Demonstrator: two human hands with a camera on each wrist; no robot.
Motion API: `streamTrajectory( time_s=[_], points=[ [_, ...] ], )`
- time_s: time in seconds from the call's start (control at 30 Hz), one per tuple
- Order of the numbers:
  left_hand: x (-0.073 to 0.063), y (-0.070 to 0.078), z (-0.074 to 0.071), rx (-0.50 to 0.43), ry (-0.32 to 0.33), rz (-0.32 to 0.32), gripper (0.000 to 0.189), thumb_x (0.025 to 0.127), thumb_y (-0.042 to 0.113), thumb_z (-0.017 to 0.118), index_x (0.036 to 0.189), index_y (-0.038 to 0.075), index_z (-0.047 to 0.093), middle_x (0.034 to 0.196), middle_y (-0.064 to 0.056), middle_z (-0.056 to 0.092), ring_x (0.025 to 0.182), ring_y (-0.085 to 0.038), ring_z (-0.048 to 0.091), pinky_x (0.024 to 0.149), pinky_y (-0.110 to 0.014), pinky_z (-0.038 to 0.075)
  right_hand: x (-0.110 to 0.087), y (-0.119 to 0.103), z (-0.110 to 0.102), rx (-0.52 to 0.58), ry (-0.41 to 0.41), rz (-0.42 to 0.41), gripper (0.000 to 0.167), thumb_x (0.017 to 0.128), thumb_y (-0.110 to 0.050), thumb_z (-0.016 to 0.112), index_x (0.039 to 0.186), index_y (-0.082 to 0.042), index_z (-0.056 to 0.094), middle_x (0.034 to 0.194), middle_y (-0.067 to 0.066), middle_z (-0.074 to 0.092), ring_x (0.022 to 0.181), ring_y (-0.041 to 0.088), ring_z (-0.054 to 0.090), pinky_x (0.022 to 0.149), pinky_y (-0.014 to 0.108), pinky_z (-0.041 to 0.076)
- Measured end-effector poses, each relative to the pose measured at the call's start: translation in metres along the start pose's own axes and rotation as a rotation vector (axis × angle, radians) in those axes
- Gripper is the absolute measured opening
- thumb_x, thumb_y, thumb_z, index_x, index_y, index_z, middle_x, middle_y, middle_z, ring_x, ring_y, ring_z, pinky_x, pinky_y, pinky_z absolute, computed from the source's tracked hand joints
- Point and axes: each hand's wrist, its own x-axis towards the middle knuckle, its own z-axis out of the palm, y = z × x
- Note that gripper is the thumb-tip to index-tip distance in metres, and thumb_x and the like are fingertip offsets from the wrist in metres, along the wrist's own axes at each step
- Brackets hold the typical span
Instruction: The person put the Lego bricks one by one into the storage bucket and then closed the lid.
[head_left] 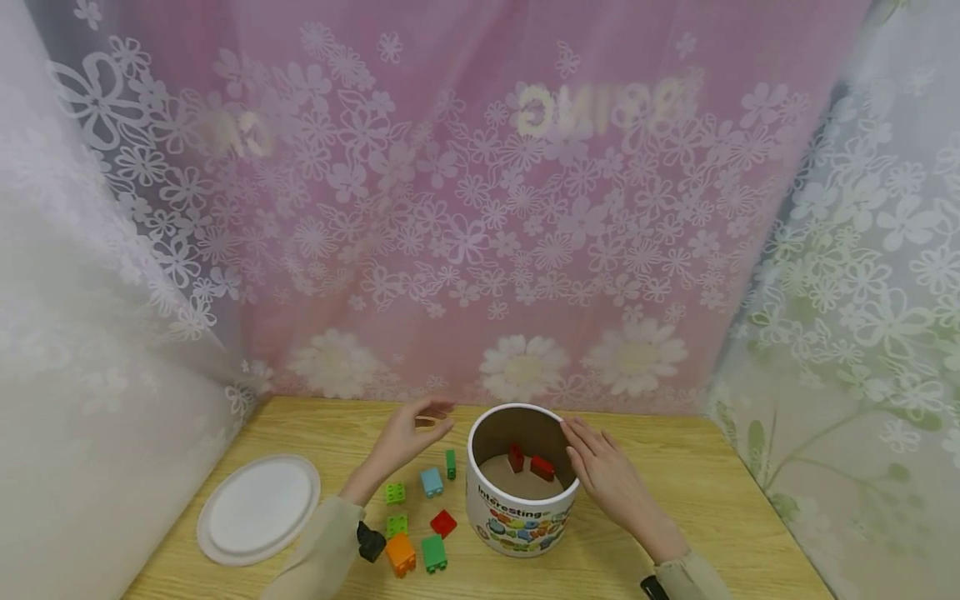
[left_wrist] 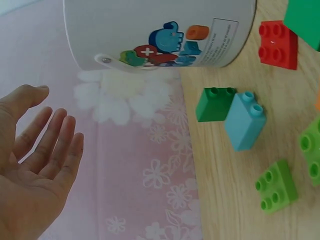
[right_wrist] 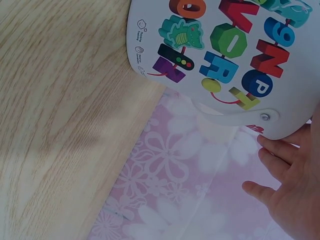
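A white printed bucket (head_left: 517, 543) stands upright on the table, with red toy bricks (head_left: 542, 468) on its floor. My right hand (head_left: 611, 475) rests its straight fingers on the bucket's right rim; the right wrist view shows that hand (right_wrist: 295, 175) against the printed side. My left hand (head_left: 408, 435) hovers left of the bucket, palm facing it, with loosely bent fingers and nothing in them. Below it lie a light blue brick (head_left: 431, 482), a narrow dark green brick (head_left: 451, 463) and a lime brick (head_left: 395, 493). A red brick (left_wrist: 277, 45) lies close beside the bucket.
Another lime brick (head_left: 397, 525), an orange brick (head_left: 401, 553) and a green brick (head_left: 434, 553) lie near the left sleeve. A round white lid (head_left: 258, 508) is at the table's left. Flowered curtains (head_left: 480, 250) hang behind and at both sides of the wooden table (head_left: 660, 450).
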Motion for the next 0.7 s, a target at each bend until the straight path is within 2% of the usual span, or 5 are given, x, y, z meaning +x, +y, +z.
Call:
streamTrajectory(
  time_s=[0.13, 0.47, 0.7],
  points=[
    [-0.007, -0.011, -0.002, 0.043, 0.002, -0.026, 0.038, 0.094, 0.024, 0.075, 0.130, 0.016, 0.067, 0.126, -0.009, 0.068, 0.115, -0.033, 0.064, 0.100, -0.055, 0.052, -0.001, 0.000, 0.000, -0.005, 0.015, -0.008, 0.048, 0.101, -0.015, 0.061, 0.146, 0.000, 0.053, 0.149, 0.017, 0.053, 0.138, 0.035, 0.049, 0.112, 0.061, 0.038],
    [-0.032, -0.041, -0.010, 0.146, -0.023, -0.092, 0.041, 0.093, 0.016, 0.076, 0.132, 0.011, 0.065, 0.128, -0.014, 0.067, 0.115, -0.036, 0.064, 0.097, -0.055, 0.054, -0.001, 0.000, 0.000, -0.001, 0.024, -0.017, 0.048, 0.102, -0.016, 0.059, 0.146, 0.000, 0.052, 0.148, 0.018, 0.053, 0.138, 0.035, 0.048, 0.112, 0.062, 0.037],
    [-0.048, -0.059, -0.015, 0.158, -0.064, -0.140, 0.039, 0.093, 0.014, 0.075, 0.129, 0.004, 0.066, 0.126, -0.020, 0.067, 0.113, -0.041, 0.063, 0.095, -0.057, 0.053, -0.001, 0.000, 0.001, 0.002, 0.016, -0.018, 0.047, 0.105, -0.019, 0.055, 0.147, 0.000, 0.051, 0.150, 0.017, 0.051, 0.140, 0.035, 0.047, 0.113, 0.061, 0.036]
  ],
)
